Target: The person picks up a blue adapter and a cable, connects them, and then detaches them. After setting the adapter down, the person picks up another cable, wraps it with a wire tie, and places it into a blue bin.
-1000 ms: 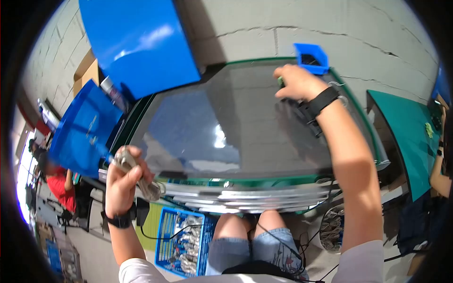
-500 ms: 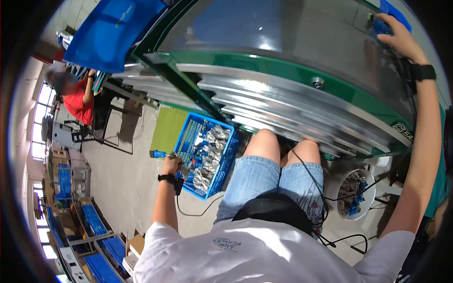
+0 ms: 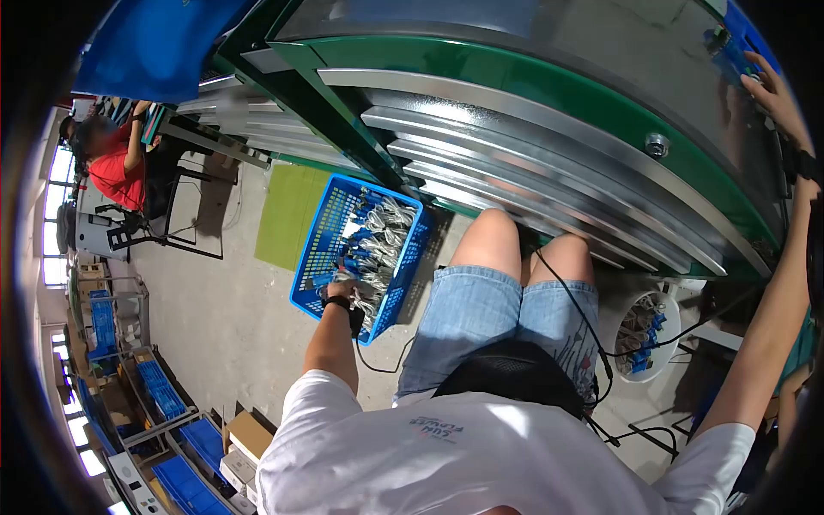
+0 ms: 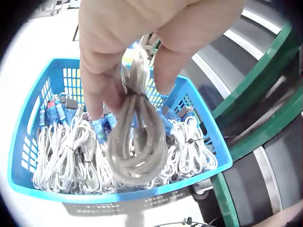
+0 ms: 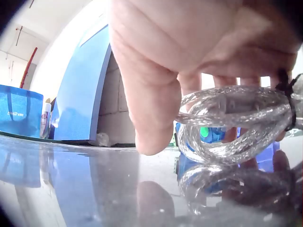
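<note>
My left hand (image 3: pixel 342 290) reaches down beside my left knee over a blue basket (image 3: pixel 319 236) on the floor. In the left wrist view its fingers (image 4: pixel 102 90) pinch a tied coil of silvery cable (image 4: pixel 137 142) that hangs above the basket (image 4: pixel 142 195), which holds several white cable bundles with blue plugs. My right hand (image 3: pixel 775 90) stays at the far right of the glossy green-edged table (image 3: pixel 532 77). In the right wrist view its fingers (image 5: pixel 156 94) hold another tied coil of clear cable (image 5: pixel 236 123) just above the table top (image 5: pixel 71 179), in front of a small blue bin (image 5: pixel 213 135).
A white bucket (image 3: pixel 644 330) with more cables stands by my right leg. A green mat (image 3: pixel 287 215) lies beyond the basket. Another person in red (image 3: pixel 112 163) sits at the left. Blue crates (image 3: pixel 184 433) line the lower left. A blue panel (image 5: pixel 90 90) leans behind the table.
My left hand has gone from table height down to the basket on the floor, still holding a cable coil. The head view has tipped down. My right hand stays at the table's far side.
</note>
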Motion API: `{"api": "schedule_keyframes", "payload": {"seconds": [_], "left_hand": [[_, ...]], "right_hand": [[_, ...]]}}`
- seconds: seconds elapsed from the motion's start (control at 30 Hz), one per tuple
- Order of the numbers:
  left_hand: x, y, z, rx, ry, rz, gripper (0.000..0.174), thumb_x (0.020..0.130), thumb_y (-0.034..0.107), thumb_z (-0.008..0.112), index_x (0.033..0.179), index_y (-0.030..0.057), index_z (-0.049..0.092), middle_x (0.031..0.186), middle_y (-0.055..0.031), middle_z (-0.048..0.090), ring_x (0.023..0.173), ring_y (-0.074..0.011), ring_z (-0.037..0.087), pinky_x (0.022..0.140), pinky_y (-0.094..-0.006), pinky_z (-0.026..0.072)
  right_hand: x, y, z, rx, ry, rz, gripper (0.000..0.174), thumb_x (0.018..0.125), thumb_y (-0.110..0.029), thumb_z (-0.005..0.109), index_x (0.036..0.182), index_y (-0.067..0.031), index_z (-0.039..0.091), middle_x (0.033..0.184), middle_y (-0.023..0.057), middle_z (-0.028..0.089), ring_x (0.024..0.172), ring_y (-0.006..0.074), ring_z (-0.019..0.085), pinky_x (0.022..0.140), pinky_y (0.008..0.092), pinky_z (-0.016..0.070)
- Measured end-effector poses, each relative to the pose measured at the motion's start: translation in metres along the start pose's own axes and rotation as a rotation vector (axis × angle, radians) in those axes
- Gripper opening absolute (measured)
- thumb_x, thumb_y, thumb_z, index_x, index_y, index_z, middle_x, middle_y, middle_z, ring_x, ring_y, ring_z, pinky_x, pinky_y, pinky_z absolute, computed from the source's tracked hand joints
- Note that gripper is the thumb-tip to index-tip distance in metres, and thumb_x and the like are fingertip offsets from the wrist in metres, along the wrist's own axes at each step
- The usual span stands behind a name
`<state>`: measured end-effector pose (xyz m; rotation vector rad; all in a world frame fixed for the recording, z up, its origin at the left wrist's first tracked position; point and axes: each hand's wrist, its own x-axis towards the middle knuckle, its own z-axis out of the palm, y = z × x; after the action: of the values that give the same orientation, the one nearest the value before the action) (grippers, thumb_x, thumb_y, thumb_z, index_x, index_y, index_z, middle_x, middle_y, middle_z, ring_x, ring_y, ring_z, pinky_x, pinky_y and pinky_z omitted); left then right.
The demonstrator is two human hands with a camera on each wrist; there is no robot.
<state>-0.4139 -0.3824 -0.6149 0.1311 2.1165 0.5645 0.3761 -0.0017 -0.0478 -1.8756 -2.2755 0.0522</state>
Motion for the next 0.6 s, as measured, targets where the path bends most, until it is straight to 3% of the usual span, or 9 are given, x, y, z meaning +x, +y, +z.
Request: {"api": "schedule_keyframes", "payload": {"seconds": [0.03, 0.13, 0.17, 0.23, 0.33, 0.37, 0.4, 0.43, 0.6], "left_hand": [[0.060, -0.039, 0.004, 0.212, 0.093, 0.241, 0.034, 0.073, 0.023, 0.076, 0.092, -0.0023, 0.063, 0.083, -0.0130, 0.063, 0.073, -0.0260, 0.061, 0.059, -0.0428, 0.0494], [0.014, -0.030, 0.020, 0.527, 0.160, 0.216, 0.063, 0.062, 0.042, 0.075, 0.100, -0.0069, 0.061, 0.101, -0.0245, 0.065, 0.102, -0.0317, 0.061, 0.086, -0.0363, 0.0482], [0.010, -0.040, 0.020, 0.587, 0.216, 0.333, 0.066, 0.059, 0.042, 0.076, 0.100, -0.0077, 0.061, 0.101, -0.0248, 0.065, 0.101, -0.0321, 0.062, 0.086, -0.0378, 0.0486], [0.016, -0.034, 0.015, 0.595, 0.094, 0.143, 0.058, 0.062, 0.033, 0.075, 0.100, -0.0086, 0.061, 0.093, -0.0228, 0.067, 0.088, -0.0307, 0.065, 0.079, -0.0374, 0.0503], [0.036, -0.023, -0.001, 0.072, 0.176, 0.353, 0.031, 0.067, 0.017, 0.075, 0.089, -0.0009, 0.062, 0.069, -0.0106, 0.063, 0.063, -0.0196, 0.060, 0.054, -0.0340, 0.0462], [-0.030, 0.034, -0.003, 0.014, 0.225, 0.334, 0.026, 0.069, 0.011, 0.074, 0.089, 0.0017, 0.060, 0.068, -0.0067, 0.061, 0.059, -0.0170, 0.057, 0.048, -0.0313, 0.0430], [-0.036, 0.055, -0.007, -0.405, 0.148, 0.466, 0.022, 0.075, 0.006, 0.068, 0.094, 0.0015, 0.059, 0.070, -0.0051, 0.061, 0.057, -0.0150, 0.056, 0.049, -0.0280, 0.0426], [0.014, 0.068, -0.031, -0.367, 0.052, 0.630, 0.016, 0.080, 0.000, 0.062, 0.096, 0.0027, 0.058, 0.076, -0.0057, 0.062, 0.061, -0.0141, 0.057, 0.052, -0.0257, 0.0439], [-0.253, 0.296, -0.045, -0.580, 0.012, 1.290, 0.016, 0.086, 0.002, 0.059, 0.102, 0.0020, 0.056, 0.094, -0.0072, 0.062, 0.080, -0.0133, 0.058, 0.074, -0.0254, 0.0466]], "right_hand": [[0.003, 0.007, 0.003, -0.002, -0.005, 0.000, 0.057, 0.086, -0.037, 0.063, 0.132, -0.0083, 0.046, 0.086, 0.0031, 0.054, 0.082, 0.0111, 0.050, 0.076, 0.0248, 0.0394], [0.006, 0.019, 0.007, 0.099, 0.093, -0.035, 0.056, 0.086, -0.037, 0.062, 0.132, -0.0084, 0.046, 0.086, 0.0028, 0.052, 0.079, 0.0103, 0.047, 0.074, 0.0236, 0.0378], [0.004, 0.015, 0.004, 0.073, 0.080, -0.020, 0.057, 0.086, -0.037, 0.062, 0.132, -0.0085, 0.045, 0.088, 0.0036, 0.053, 0.081, 0.0108, 0.048, 0.075, 0.0240, 0.0382], [0.002, 0.014, 0.004, 0.049, 0.069, -0.005, 0.058, 0.086, -0.037, 0.063, 0.133, -0.0086, 0.045, 0.089, 0.0044, 0.053, 0.082, 0.0113, 0.049, 0.076, 0.0245, 0.0386], [-0.005, 0.006, 0.008, 0.166, 0.154, -0.067, 0.062, 0.083, -0.035, 0.066, 0.134, -0.0075, 0.043, 0.092, 0.0058, 0.055, 0.085, 0.0130, 0.051, 0.076, 0.0262, 0.0401], [-0.012, -0.012, 0.004, 0.193, 0.072, -0.038, 0.064, 0.081, -0.032, 0.068, 0.134, -0.0066, 0.042, 0.095, 0.0072, 0.055, 0.086, 0.0143, 0.052, 0.076, 0.0270, 0.0410], [-0.018, -0.022, -0.001, 0.217, -0.002, -0.005, 0.067, 0.080, -0.030, 0.069, 0.135, -0.0058, 0.041, 0.098, 0.0086, 0.056, 0.087, 0.0157, 0.053, 0.076, 0.0277, 0.0419], [-0.019, -0.018, 0.000, 0.222, 0.048, 0.003, 0.069, 0.078, -0.025, 0.070, 0.136, -0.0049, 0.038, 0.101, 0.0103, 0.056, 0.088, 0.0167, 0.054, 0.077, 0.0284, 0.0436], [-0.027, -0.046, -0.005, -0.037, 0.258, 0.013, 0.057, 0.070, -0.010, 0.059, 0.125, 0.0030, 0.050, 0.121, 0.0221, 0.056, 0.112, 0.0327, 0.055, 0.094, 0.0372, 0.0428]]}}
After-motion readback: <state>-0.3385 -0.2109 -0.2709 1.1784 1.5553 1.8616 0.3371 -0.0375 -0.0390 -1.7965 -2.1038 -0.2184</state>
